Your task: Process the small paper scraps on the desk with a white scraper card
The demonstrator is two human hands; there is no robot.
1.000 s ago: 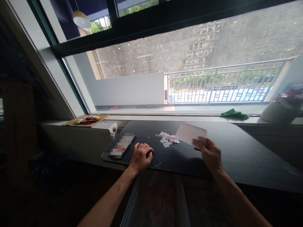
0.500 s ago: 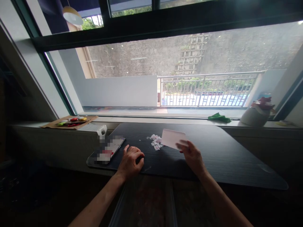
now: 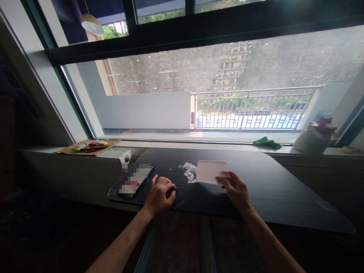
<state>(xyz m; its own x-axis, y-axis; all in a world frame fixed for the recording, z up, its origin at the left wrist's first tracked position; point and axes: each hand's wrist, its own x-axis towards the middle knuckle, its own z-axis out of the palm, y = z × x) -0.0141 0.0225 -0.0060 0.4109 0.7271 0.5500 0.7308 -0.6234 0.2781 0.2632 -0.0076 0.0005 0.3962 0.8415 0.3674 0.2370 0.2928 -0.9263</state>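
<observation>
Tagger: Dark wood-grain desk [image 3: 270, 182] under a wide window, metal railing [image 3: 247, 110] and a stone wall outside. Go.

Checker: Right hand [image 3: 236, 189]?

Tagger: Fingers pinch the right end of a pale card [image 3: 209, 172], thumb side hidden. The card sits low over the middle of the desk. Can't tell if its lower edge touches the surface.

Checker: What's next to it?

Tagger: Heap of paper scraps [image 3: 189, 172], white and pinkish, just beside the card's left edge. Touching or not, too small to tell.

Checker: Left hand [image 3: 159, 193]?

Tagger: Resting palm down near the desk's front edge, fingers curled under into a loose fist, nothing in it. Well apart from the card, nearer the scraps and the phone.

Checker: Phone?

Tagger: Phone [image 3: 133, 182] lies flat at the desk's left end, screen up and blurred, just left of the left hand, not touching it.

Checker: Sill?

Tagger: Left to right: cardboard sheet [image 3: 66, 150] with small coloured bits on it, white ribbed box [image 3: 115, 153] beside it, green cloth [image 3: 265, 142], white pot [image 3: 308, 142] with something reddish on top. Hanging lamp [image 3: 91, 24] at upper left.

Checker: Below the desk?

Tagger: Both forearms come up from the bottom. Clear plastic bin [image 3: 148, 250] between them under the desk edge, contents too dark to read.
</observation>
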